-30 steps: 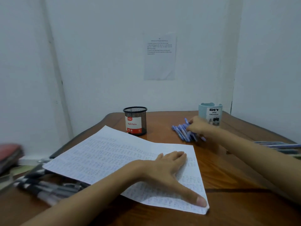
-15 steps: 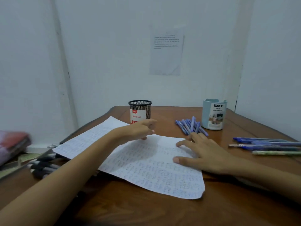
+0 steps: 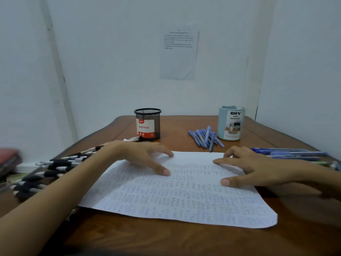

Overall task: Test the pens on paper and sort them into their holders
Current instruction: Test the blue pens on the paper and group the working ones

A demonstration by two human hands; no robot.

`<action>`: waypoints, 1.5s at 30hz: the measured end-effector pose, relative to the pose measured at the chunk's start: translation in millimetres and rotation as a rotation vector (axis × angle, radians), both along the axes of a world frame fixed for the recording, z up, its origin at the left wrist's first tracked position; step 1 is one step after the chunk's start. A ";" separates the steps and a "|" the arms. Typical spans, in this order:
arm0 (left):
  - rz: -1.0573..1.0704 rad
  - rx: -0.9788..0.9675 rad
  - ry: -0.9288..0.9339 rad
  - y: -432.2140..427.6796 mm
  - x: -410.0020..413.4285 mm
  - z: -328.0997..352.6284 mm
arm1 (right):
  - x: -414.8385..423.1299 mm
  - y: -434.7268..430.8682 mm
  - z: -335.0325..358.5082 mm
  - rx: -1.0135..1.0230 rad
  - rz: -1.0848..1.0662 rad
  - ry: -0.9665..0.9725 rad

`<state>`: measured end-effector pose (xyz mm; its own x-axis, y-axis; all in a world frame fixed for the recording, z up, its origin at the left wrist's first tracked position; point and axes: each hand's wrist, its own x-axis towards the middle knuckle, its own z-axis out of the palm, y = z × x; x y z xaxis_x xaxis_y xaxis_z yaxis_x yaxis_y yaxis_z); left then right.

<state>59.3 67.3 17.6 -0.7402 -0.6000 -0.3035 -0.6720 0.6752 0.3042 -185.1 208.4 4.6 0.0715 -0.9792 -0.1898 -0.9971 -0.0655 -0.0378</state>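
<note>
A white sheet of paper [image 3: 177, 196] covered in small scribbles lies across the middle of the wooden table [image 3: 166, 241]. My left hand [image 3: 140, 156] rests on the sheet's upper left part with fingers spread. On the upper right part my right hand [image 3: 252, 169] presses down flat. A black mesh holder [image 3: 147, 124] labelled Ball Pens stands at the back centre. At the back right stands a light blue holder [image 3: 231, 123]. Several blue pens [image 3: 204, 137] lie beside it. Black pens [image 3: 49, 169] lie in a row at the left. More blue pens [image 3: 291, 153] lie behind my right hand.
A red object [image 3: 8, 159] sits blurred at the far left edge. White walls close in behind and to the right of the table, with a printed sheet [image 3: 178, 52] taped to the back wall.
The paper has slid to the right, uncovering the black pens. My left hand came down from the air onto the sheet. My right hand stays flat on its right part.
</note>
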 end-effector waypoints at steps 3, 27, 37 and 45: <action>-0.063 -0.051 -0.032 -0.5 -1.6 -1.5 | -10.6 9.5 0.0 -0.005 0.000 -0.019; -0.235 -0.023 0.147 20.1 -23.7 -18.5 | -130.7 -30.2 6.0 -0.303 -0.232 -0.171; -0.214 -0.017 0.144 22.0 -24.2 -17.9 | -105.4 -31.7 3.7 -0.715 -0.040 -0.428; -0.196 -0.018 0.120 25.3 -25.0 -15.9 | -16.7 -10.8 25.3 -0.678 0.172 -1.214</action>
<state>34.3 92.6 1.7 -0.8732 -0.4459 -0.1969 -0.4874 0.7950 0.3611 -201.8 197.6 29.9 -0.0255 -0.8166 0.5767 -0.3430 -0.5347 -0.7723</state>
